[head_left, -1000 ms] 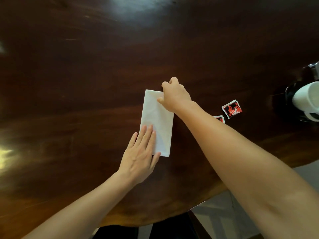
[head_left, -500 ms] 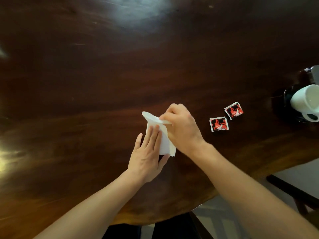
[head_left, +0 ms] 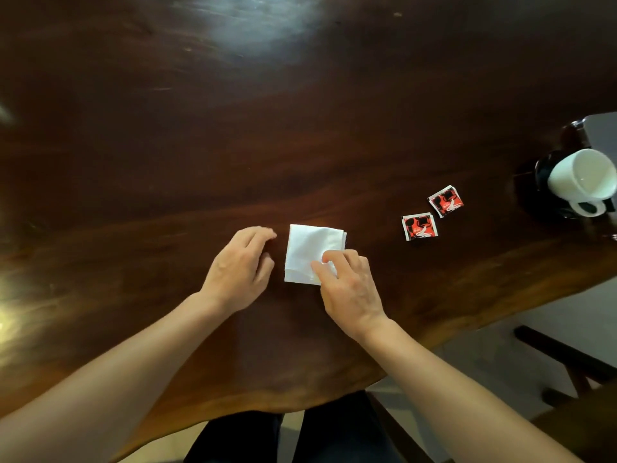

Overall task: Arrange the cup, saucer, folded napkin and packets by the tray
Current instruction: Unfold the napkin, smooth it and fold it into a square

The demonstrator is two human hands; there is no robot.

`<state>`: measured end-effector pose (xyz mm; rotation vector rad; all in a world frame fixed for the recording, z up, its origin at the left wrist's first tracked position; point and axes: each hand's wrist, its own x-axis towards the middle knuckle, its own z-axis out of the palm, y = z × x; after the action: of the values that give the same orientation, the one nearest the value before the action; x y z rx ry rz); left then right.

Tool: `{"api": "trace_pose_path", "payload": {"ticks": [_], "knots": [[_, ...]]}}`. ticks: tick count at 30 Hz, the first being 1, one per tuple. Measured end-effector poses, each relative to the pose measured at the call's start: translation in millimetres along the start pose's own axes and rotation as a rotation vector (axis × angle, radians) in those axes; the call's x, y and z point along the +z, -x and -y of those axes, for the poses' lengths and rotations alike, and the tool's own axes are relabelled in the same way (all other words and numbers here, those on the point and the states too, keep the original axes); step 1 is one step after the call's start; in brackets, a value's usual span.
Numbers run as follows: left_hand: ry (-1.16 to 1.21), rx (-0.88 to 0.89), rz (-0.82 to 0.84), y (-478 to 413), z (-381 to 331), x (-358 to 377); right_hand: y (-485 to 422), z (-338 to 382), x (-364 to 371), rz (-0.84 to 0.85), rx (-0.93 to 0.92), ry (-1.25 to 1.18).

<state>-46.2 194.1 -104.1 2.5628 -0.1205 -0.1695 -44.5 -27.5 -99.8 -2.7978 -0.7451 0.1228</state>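
While the folded napkin (head_left: 312, 252) lies flat as a white square on the dark wooden table (head_left: 167, 145), the person's right hand (head_left: 349, 285) rests on its near right corner, with the thumb and curled fingertips (head_left: 329, 257) bearing down on the paper; whether they pinch a layer or only press it cannot be told. The left hand (head_left: 238, 265) sits just beside the napkin's left edge, its fingers (head_left: 263, 233) loosely curled and close together, holding nothing and seemingly apart from the paper. Beyond the right fingertips, off to the right, two red-and-black packets (head_left: 419, 226) lie on the table, the nearer one flat and square to the edge, the farther packet (head_left: 446, 200) turned at an angle, the two near each other but not touching. Farther right still, well apart from both hands, a white cup (head_left: 582, 179) stands on a dark saucer (head_left: 542, 168), its handle toward the person. A grey corner (head_left: 601, 132), perhaps the tray, shows behind the cup.
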Motion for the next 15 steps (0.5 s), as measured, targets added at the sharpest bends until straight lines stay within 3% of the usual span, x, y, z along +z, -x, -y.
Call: {"api": "trace_pose_path", "payload": {"ticks": [6, 12, 15], "knots": [[-0.292, 0.157, 0.161, -20.8, -24.8, 33.9, 18.5, -0.4, 10.8, 0.156, 0.081, -0.016], [-0.361, 0.168, 0.258, -17.9, -23.3, 55.1, -7.9, 10.9, 0.7, -0.075, 0.187, -0.269], [-0.383, 0.207, 0.264, -11.6, -19.3, 60.4, -40.0, 27.6, 4.5, -0.006, 0.280, -0.315]]}}
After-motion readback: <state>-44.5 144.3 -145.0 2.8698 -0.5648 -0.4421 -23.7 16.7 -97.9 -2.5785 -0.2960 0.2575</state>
